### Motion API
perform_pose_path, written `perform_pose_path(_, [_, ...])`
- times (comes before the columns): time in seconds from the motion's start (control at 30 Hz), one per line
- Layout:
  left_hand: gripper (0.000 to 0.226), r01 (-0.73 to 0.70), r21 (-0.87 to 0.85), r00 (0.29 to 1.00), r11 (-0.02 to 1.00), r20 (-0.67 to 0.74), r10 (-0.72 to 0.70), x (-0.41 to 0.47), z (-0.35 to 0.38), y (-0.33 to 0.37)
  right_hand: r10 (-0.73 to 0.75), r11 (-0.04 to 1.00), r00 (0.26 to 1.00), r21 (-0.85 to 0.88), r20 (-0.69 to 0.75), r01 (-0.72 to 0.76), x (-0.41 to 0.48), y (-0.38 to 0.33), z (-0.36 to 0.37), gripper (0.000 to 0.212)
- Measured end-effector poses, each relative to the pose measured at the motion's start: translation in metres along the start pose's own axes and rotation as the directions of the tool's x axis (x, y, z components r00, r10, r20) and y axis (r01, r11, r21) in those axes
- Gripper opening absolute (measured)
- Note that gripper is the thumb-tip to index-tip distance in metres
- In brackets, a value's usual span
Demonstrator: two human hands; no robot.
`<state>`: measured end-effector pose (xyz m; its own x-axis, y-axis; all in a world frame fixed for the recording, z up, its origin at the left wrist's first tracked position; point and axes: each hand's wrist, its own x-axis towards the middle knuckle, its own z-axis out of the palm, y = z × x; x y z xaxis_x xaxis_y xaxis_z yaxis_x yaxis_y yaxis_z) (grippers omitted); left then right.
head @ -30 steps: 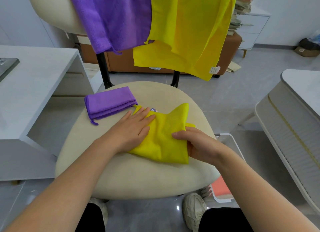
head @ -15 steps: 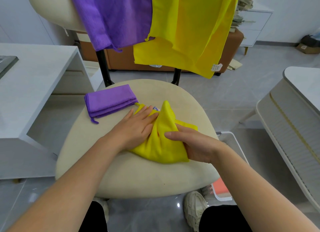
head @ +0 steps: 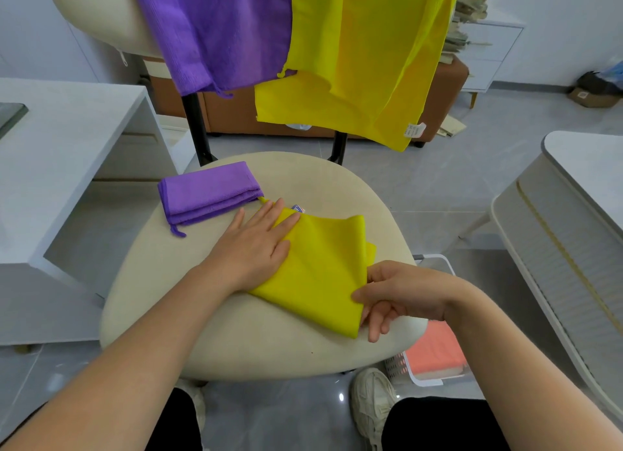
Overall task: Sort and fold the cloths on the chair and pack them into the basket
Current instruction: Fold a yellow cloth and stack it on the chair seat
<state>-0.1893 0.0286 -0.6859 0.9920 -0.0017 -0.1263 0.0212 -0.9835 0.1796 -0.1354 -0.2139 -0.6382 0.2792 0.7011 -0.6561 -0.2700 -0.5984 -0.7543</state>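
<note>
Left hand (head: 256, 248) presses flat on yellow cloth (head: 320, 268) — right hand (head: 401, 292) pinches its edge.

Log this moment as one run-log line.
left hand flat on yellow cloth | right hand pinches its right edge | folded purple cloth beside it on chair seat | basket on floor

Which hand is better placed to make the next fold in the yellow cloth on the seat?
Right. The right hand pinches the cloth's free near edge; the left hand lies flat on it, pinning it down.
</note>
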Motion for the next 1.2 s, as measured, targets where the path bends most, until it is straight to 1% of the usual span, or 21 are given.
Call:
perform_pose_path(0.07, [0.068,0.034,-0.001,0.999,0.999,0.0,-0.034,-0.001,-0.001,0.002,0.007,1.0,1.0,-0.02,0.008,-0.007,-0.004,0.002,-0.005,0.007])
perform_pose_path(0.2, [0.068,0.062,0.012,0.998,0.998,0.017,-0.062,-0.002,-0.001,0.003,0.023,0.995,0.999,-0.097,-0.023,-0.025,-0.015,-0.003,-0.011,0.024])
perform_pose_path(0.23, [0.069,0.062,0.018,0.998,0.998,0.0,-0.062,-0.003,-0.001,0.004,0.014,0.993,0.998,-0.115,-0.063,-0.021,-0.017,-0.006,-0.011,0.028])
perform_pose_path(0.3, [0.076,0.048,0.011,0.992,0.999,-0.12,-0.047,-0.005,-0.005,0.007,-0.054,0.995,0.972,-0.09,-0.228,0.034,-0.017,-0.012,-0.009,0.031])
perform_pose_path(0.33, [0.078,0.034,-0.01,0.979,0.999,-0.202,-0.035,-0.006,-0.009,0.01,-0.115,0.993,0.931,-0.059,-0.347,0.101,-0.015,-0.013,-0.008,0.031])
perform_pose_path(0.37, [0.078,0.014,-0.033,0.963,0.999,-0.27,-0.023,-0.007,-0.013,0.012,-0.189,0.981,0.862,-0.044,-0.471,0.19,-0.01,-0.015,-0.006,0.029])
perform_pose_path(0.4, [0.076,-0.014,-0.045,0.951,0.999,-0.309,0.0,-0.008,-0.016,0.013,-0.269,0.958,0.763,-0.081,-0.587,0.276,-0.004,-0.016,-0.003,0.027])
perform_pose_path(0.43, [0.076,-0.046,-0.041,0.948,0.998,-0.316,0.031,-0.008,-0.019,0.014,-0.352,0.931,0.647,-0.183,-0.677,0.315,0.001,-0.017,0.0,0.023])
perform_pose_path(0.47, [0.077,-0.072,-0.021,0.956,0.997,-0.287,0.063,-0.008,-0.019,0.015,-0.434,0.9,0.541,-0.329,-0.72,0.285,0.007,-0.018,0.005,0.018])
perform_pose_path(0.5, [0.08,-0.09,0.004,0.968,0.996,-0.233,0.088,-0.007,-0.017,0.017,-0.504,0.857,0.493,-0.48,-0.709,0.185,0.013,-0.017,0.012,0.018])
perform_pose_path(0.53, [0.084,-0.1,0.021,0.981,0.995,-0.167,0.102,-0.007,-0.013,0.018,-0.554,0.784,0.504,-0.618,-0.662,0.05,0.019,-0.015,0.02,0.032])
perform_pose_path(0.6, [0.089,-0.092,0.027,0.994,0.995,-0.052,0.093,-0.005,-0.003,0.018,-0.56,0.608,0.602,-0.776,-0.569,-0.167,0.032,-0.012,0.039,0.057])
perform_pose_path(0.67, [0.09,-0.08,0.032,0.997,0.996,-0.012,0.08,-0.003,0.002,0.017,-0.521,0.467,0.656,-0.825,-0.547,-0.318,0.044,-0.008,0.053,0.078])
perform_pose_path(0.7, [0.09,-0.075,0.04,0.997,0.996,-0.012,0.076,-0.002,0.003,0.016,-0.482,0.439,0.68,-0.824,-0.553,-0.359,0.049,-0.004,0.054,0.087])
perform_pose_path(0.77, [0.09,-0.072,0.053,0.997,0.996,-0.016,0.073,-0.002,0.005,0.013,-0.381,0.46,0.716,-0.792,-0.585,-0.402,0.056,0.002,0.051,0.093])
perform_pose_path(0.87, [0.085,-0.046,0.055,0.999,0.997,-0.012,0.046,-0.003,0.007,0.013,-0.337,0.467,0.707,-0.762,-0.622,-0.448,0.055,0.007,0.047,0.104])
perform_pose_path(0.9, [0.08,-0.022,0.054,1.0,0.998,-0.012,0.023,-0.003,0.006,0.013,-0.333,0.469,0.7,-0.755,-0.632,-0.459,0.055,0.007,0.048,0.101])
perform_pose_path(1.0, [0.066,0.08,0.038,0.997,0.996,-0.002,-0.08,-0.003,0.003,0.013,-0.316,0.489,0.695,-0.739,-0.646,-0.464,0.051,0.006,0.05,0.08])
perform_pose_path(1.07, [0.061,0.152,0.061,0.988,0.986,-0.007,-0.152,-0.005,0.002,0.014,-0.3,0.494,0.695,-0.73,-0.653,-0.473,0.048,0.006,0.049,0.077])
perform_pose_path(1.13, [0.063,0.22,0.115,0.975,0.969,-0.069,-0.213,-0.007,-0.002,0.016,-0.294,0.501,0.69,-0.722,-0.661,-0.478,0.047,0.007,0.047,0.076])
perform_pose_path(1.2, [0.063,0.243,0.136,0.955,0.96,-0.207,-0.212,-0.013,-0.009,0.019,-0.288,0.518,0.69,-0.714,-0.664,-0.471,0.046,0.007,0.044,0.074])
